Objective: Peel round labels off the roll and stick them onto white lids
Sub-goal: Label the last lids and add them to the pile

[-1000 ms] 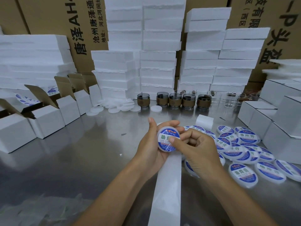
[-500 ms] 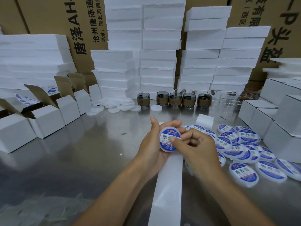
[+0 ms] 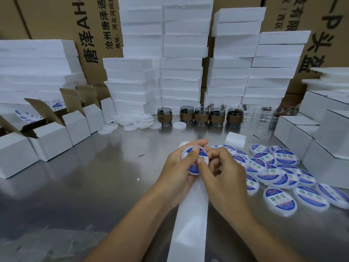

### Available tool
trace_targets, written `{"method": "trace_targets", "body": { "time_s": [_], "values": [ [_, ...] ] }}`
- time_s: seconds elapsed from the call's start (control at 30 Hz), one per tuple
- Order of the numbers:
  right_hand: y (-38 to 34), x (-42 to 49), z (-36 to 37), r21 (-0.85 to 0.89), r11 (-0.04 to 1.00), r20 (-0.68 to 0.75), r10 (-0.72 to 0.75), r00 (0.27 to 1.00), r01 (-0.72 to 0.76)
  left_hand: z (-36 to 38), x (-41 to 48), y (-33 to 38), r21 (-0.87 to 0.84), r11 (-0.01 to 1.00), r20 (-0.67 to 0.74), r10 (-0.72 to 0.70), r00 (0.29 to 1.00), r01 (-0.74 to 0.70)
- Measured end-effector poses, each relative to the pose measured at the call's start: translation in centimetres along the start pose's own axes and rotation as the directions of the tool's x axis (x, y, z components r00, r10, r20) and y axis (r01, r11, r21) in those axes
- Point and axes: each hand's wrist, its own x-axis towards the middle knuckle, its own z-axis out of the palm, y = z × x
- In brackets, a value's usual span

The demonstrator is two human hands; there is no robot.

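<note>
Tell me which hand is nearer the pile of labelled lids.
Right. The right hand is just left of the labelled lids, at the pile's edge; the left hand is farther left, gripping one lid.

On the table [image 3: 94,176], labelled lids [image 3: 279,200] lie right of the backing strip [image 3: 188,224], boxes [image 3: 51,140] left, jars [image 3: 201,115] behind.

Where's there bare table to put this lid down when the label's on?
Widest bare steel lies left of your left hand, bordered by the open boxes and the plain lids. A narrower strip runs between the jars and the held lid. Right of the backing strip it is crowded: labelled lids overlap up to the closed boxes.
</note>
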Motion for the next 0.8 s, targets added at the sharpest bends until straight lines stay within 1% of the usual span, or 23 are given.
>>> {"method": "trace_targets", "body": {
  "time_s": [0.07, 0.13, 0.17, 0.27, 0.33, 0.43, 0.57, 0.67, 0.73, 0.8],
  "values": [
    [0.3, -0.2, 0.1, -0.138, 0.989, 0.067, -0.039, 0.997, 0.048, 0.1, 0.0, -0.1, 0.000, 1.000, -0.012, -0.016, 1.000, 0.016],
    [0.4, -0.3, 0.2, -0.269, 0.961, 0.114, -0.040, 0.993, 0.070, 0.2, 0.0, -0.1, -0.005, 0.999, -0.006, -0.043, 0.999, 0.043],
    [0.4, -0.3, 0.2, -0.292, 0.954, 0.110, -0.032, 0.993, 0.063, 0.2, 0.0, -0.2, -0.008, 0.999, -0.001, -0.053, 0.999, 0.052],
    [0.5, 0.0, -0.3, -0.274, 0.962, 0.052, 0.003, 0.999, 0.012, 0.3, 0.0, -0.1, -0.018, 0.998, -0.007, -0.053, 0.999, 0.052],
    [0.7, 0.1, -0.5, -0.213, 0.977, 0.013, 0.017, 1.000, -0.014, 0.3, -0.1, -0.1, -0.024, 0.999, -0.007, -0.032, 0.999, 0.032],
    [0.9, 0.3, -0.5, -0.012, 0.998, -0.010, 0.057, 0.998, -0.057, 0.3, -0.2, 0.0, -0.020, 1.000, 0.005, -0.014, 1.000, 0.014],
    [0.7, 0.5, -0.5, 0.192, 0.977, 0.055, 0.088, 0.995, -0.097, 0.2, -0.2, 0.1, -0.061, 0.998, 0.009, -0.010, 1.000, 0.011],
    [0.6, 0.7, -0.7, 0.252, 0.957, 0.127, 0.113, 0.985, -0.142, 0.2, -0.3, 0.3, -0.053, 0.998, 0.010, 0.014, 1.000, -0.014],
    [0.5, 0.8, -0.7, 0.254, 0.958, 0.135, 0.098, 0.986, -0.130, 0.1, -0.2, 0.4, -0.055, 0.998, 0.005, 0.041, 0.999, -0.041],
    [0.3, 0.8, -0.7, 0.221, 0.970, 0.120, 0.078, 0.990, -0.103, 0.0, -0.1, 0.5, -0.064, 0.996, -0.016, 0.058, 0.998, -0.059]
  ]
}}
